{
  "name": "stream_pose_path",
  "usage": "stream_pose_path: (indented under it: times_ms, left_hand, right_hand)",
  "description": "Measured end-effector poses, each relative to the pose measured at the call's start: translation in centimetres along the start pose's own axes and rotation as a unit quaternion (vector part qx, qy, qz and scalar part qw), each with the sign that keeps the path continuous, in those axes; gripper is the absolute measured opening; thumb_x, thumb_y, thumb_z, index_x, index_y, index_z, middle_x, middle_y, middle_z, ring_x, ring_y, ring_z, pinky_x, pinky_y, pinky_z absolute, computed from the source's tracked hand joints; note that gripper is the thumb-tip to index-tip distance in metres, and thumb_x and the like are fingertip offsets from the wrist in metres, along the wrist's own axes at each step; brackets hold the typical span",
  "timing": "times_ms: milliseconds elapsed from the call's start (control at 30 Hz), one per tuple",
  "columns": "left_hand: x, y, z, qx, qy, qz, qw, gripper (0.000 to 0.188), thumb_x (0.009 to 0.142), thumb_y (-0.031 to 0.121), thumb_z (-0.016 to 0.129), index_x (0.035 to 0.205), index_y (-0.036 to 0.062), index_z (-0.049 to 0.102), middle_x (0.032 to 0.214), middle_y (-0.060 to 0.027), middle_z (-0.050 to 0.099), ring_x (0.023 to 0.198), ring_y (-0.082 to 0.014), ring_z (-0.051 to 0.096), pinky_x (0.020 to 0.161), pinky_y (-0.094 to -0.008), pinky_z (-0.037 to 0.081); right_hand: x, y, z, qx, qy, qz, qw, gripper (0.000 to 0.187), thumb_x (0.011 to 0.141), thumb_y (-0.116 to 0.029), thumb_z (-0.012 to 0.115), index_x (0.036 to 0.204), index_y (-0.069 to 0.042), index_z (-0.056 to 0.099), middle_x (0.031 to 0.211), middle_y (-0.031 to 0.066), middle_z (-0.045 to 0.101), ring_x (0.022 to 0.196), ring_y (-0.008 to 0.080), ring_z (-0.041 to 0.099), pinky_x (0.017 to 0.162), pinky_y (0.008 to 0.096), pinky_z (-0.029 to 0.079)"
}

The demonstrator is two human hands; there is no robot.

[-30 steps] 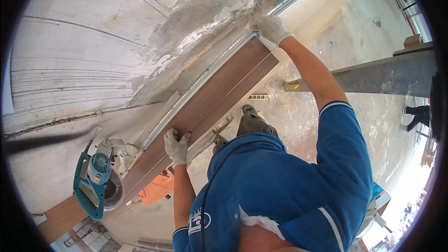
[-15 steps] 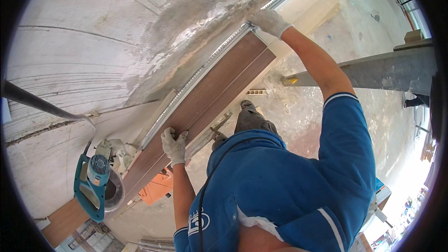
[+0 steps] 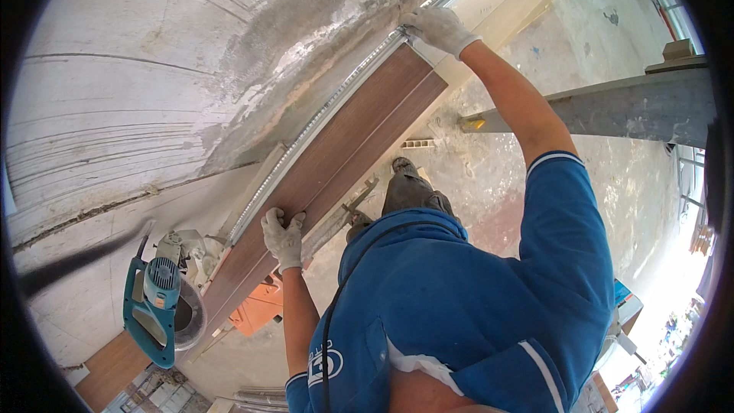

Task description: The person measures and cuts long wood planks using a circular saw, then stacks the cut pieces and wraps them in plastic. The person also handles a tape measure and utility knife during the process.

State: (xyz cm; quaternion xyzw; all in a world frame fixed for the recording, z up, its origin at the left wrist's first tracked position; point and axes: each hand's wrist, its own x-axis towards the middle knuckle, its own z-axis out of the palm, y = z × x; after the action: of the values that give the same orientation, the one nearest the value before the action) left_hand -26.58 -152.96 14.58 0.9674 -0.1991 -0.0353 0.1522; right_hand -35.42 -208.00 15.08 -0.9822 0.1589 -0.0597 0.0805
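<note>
A long brown wood-grain panel (image 3: 336, 160) runs slantwise from lower left to upper middle, with a silvery ridged metal strip (image 3: 325, 126) along its far edge. My left hand (image 3: 284, 240), in a pale work glove, rests on the panel near its close edge, thumb and fingers apart. At the panel's upper end, my right hand (image 3: 442, 30), gloved too, has its fingers closed on the end of the metal strip. The fingertips there are partly hidden. A teal mitre saw (image 3: 159, 294) stands at the panel's lower left end.
An orange case (image 3: 258, 308) lies below the panel. A stained wall (image 3: 176, 69) rises behind the work. To the right, a grey beam (image 3: 612, 111) crosses over the concrete floor (image 3: 489, 199). A blurred dark tube (image 3: 73, 266) hangs by the saw.
The dark tube at the left has swung downward and is smeared by motion. Both hands keep their places on the panel and strip. A bystander's foot at the far right is gone from view.
</note>
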Motion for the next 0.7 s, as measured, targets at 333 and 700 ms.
stream_pose_path:
  times_ms: [333,700]
  left_hand:
    - [0.0,-0.1,0.2,0.001,0.001,-0.017,1.000,0.051,0.065,0.027,0.092,0.100,0.0090,0.059,0.094,-0.0081,0.057,0.081,-0.0260,0.060,0.073,-0.0413,0.051]
    - [0.1,-0.2,0.2,0.010,-0.004,-0.007,1.000,0.052,0.065,0.028,0.091,0.100,0.0087,0.059,0.092,-0.0075,0.056,0.079,-0.0256,0.058,0.072,-0.0412,0.050]
  right_hand:
    - [0.5,1.0,1.9,0.006,0.029,-0.011,0.999,0.014,0.095,-0.023,0.058,0.104,-0.018,0.068,0.099,0.0070,0.069,0.095,0.0284,0.070,0.079,0.0439,0.055]
    - [0.7,1.1,2.1,-0.001,0.028,0.004,1.000,0.018,0.095,-0.026,0.061,0.106,-0.014,0.067,0.100,0.0075,0.070,0.093,0.0317,0.069,0.079,0.0453,0.054]
